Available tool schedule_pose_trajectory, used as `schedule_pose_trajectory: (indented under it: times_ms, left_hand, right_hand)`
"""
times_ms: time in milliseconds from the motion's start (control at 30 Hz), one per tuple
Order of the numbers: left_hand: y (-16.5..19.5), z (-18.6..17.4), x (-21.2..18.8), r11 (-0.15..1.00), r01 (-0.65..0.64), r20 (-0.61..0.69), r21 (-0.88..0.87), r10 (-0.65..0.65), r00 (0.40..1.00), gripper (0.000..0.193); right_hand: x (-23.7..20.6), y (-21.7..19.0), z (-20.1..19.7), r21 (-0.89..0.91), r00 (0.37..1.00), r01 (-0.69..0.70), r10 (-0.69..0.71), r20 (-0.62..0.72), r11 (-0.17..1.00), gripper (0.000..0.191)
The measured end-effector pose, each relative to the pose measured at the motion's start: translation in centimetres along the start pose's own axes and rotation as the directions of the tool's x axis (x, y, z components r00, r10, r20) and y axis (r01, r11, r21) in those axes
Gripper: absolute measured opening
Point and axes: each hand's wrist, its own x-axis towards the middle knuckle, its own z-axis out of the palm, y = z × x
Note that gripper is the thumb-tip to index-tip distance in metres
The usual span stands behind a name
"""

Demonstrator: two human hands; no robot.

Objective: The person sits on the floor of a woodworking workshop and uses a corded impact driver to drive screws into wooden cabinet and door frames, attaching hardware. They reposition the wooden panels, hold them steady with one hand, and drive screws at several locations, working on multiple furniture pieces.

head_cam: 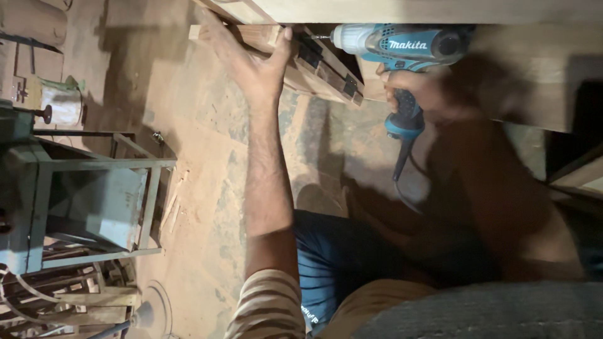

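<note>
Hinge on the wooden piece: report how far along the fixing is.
Done: the black hinge already lies flat on the wooden piece. In hand: the left hand braces that piece while the right hand grips the teal power drill, its bit at another black hinge. Left: whether any screws are seated cannot be told; the view is too blurred.
</note>
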Motion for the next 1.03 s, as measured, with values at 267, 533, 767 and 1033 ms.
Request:
schedule_pose_trajectory:
  times_ms: [267,533,767,1033]
  left_hand:
    - [0.0,-0.5,0.2,1.000,-0.006,-0.007,0.020,0.006,1.000,0.121]
    - [-0.5,-1.3,-0.3,0.999,-0.031,0.029,-0.010,0.031,0.999,0.119]
    - [-0.2,-1.2,-0.3,0.999,-0.038,0.030,-0.034,0.039,0.999,0.121]
    - [0.0,-1.3,-0.1,0.999,-0.043,0.038,-0.026,0.043,0.998,0.121]
  right_hand:
    - [0.4,0.4,0.5,-0.197,0.986,0.165,-0.164,0.022,0.966,0.021]
    - [-0.7,2.3,1.4,0.169,0.995,0.097,-0.100,0.005,0.981,0.026]
    - [-2.4,1.7,3.7,0.065,0.985,0.124,-0.115,-0.125,0.990,0.022]
    - [-2.9,-0.1,4.6,0.030,0.985,0.128,-0.124,-0.118,0.991,0.018]
